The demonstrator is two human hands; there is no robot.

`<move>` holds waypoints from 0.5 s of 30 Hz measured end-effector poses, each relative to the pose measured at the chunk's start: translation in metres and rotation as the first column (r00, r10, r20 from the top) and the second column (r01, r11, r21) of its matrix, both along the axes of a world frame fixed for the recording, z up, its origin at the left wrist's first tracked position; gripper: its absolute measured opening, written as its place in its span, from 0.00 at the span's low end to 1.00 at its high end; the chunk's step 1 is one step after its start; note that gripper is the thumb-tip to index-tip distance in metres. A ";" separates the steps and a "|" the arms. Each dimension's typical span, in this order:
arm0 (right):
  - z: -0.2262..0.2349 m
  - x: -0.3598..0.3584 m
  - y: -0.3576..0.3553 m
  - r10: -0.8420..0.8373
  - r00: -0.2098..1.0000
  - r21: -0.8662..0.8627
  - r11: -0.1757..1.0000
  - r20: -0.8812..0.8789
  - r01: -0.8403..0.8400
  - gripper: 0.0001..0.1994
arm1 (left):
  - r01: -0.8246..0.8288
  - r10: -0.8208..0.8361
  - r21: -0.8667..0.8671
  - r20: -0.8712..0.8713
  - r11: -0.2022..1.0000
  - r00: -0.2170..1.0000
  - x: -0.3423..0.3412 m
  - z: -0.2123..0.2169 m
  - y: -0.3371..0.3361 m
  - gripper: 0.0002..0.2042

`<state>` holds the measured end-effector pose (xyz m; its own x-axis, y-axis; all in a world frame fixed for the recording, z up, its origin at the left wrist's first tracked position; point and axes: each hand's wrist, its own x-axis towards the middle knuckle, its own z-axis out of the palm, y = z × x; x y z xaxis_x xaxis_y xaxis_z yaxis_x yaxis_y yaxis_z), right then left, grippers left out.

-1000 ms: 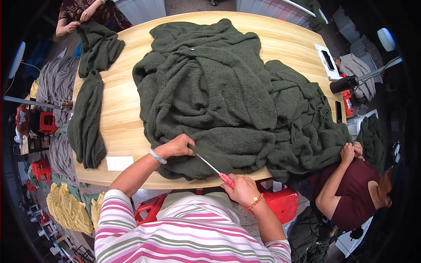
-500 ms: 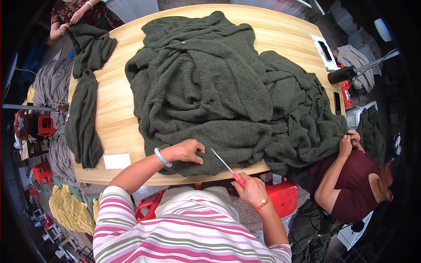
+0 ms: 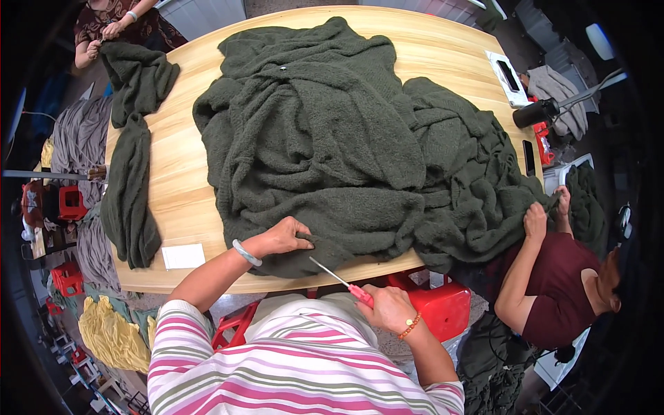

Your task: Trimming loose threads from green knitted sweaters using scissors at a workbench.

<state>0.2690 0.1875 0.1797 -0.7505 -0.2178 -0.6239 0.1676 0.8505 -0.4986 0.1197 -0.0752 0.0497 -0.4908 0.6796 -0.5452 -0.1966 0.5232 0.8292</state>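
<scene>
A big heap of dark green knitted fabric (image 3: 318,138) covers the middle of the wooden table (image 3: 176,187). At its near edge my left hand (image 3: 282,236) pinches a fold of the knit between thumb and fingers. My right hand (image 3: 389,308), just off the table's front edge, is closed round the pink handle of a thin pointed metal tool (image 3: 361,294). Its shaft points up and left, with the tip close to the fabric below my left hand. Whether the tip touches the knit, I cannot tell.
At right, a co-worker (image 3: 553,277) in dark red handles the heap's end. Another person's hands (image 3: 104,41) hold green knit at the far left corner. A white paper (image 3: 183,256), a phone (image 3: 529,158) and a black lamp (image 3: 536,114) are around the table; a red stool (image 3: 443,311) stands below.
My right hand and the pointed tool have moved left and slightly down. My left hand has drawn up a fold of knit. The right co-worker's hands have spread apart.
</scene>
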 end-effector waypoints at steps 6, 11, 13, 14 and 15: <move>-0.007 -0.001 0.006 -0.091 0.994 0.063 0.993 -0.064 0.095 0.13 | 0.000 0.029 -0.133 0.217 0.991 0.976 -0.011 0.014 -0.017 0.17; -0.008 -0.001 -0.001 -0.147 0.979 -0.060 0.988 -0.143 0.140 0.12 | 0.057 -0.030 -0.136 0.197 0.989 0.980 -0.014 0.001 -0.070 0.23; -0.010 -0.002 -0.004 -0.131 0.984 -0.052 0.991 -0.121 0.125 0.12 | 0.003 0.010 -0.049 0.269 0.999 0.963 -0.012 -0.002 -0.083 0.22; -0.011 -0.003 -0.007 -0.126 0.985 -0.054 0.991 -0.120 0.120 0.12 | -0.064 0.051 0.037 0.275 0.997 0.960 -0.007 0.003 -0.084 0.18; -0.011 -0.005 -0.009 -0.110 0.988 -0.049 0.993 -0.112 0.105 0.11 | -0.068 0.055 0.036 0.275 0.997 0.960 -0.006 0.001 -0.086 0.18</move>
